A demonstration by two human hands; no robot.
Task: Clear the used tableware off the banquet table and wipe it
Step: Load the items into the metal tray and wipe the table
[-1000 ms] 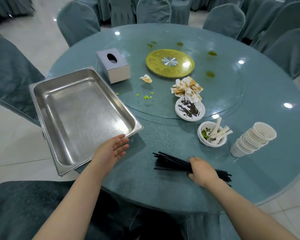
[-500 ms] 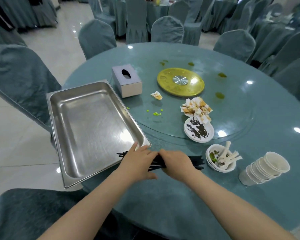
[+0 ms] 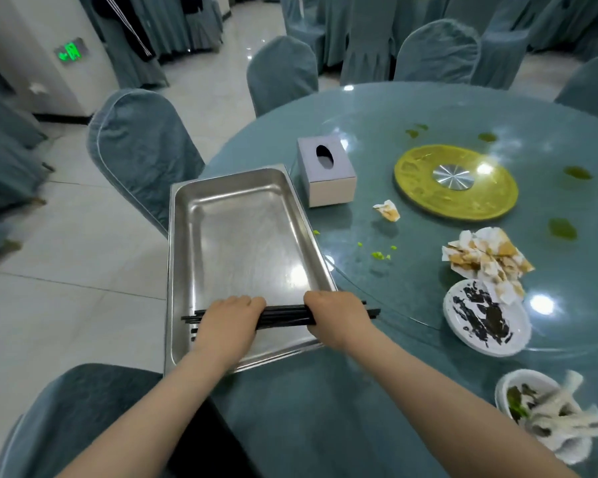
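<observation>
Both hands [image 3: 227,322] [image 3: 335,319] gripping chopsticks [image 3: 283,314] over tray [image 3: 242,236] | plate [image 3: 487,322], bowl [image 3: 532,408], napkins [image 3: 484,260] remaining | worktop [image 3: 325,408] awaiting wiping

The room is evenly bright under overhead lights, which show as round white glare spots on the glass surface [image 3: 428,108], on the polished floor [image 3: 83,257] and inside the steel tray [image 3: 242,236]. Shadows are soft and faint. The wide lens bends chairs [image 3: 142,150] and walls outward at the edges. The bowl of spoons [image 3: 549,419] at lower right is smeared, probably by motion blur, while the centre stays fairly sharp.
</observation>
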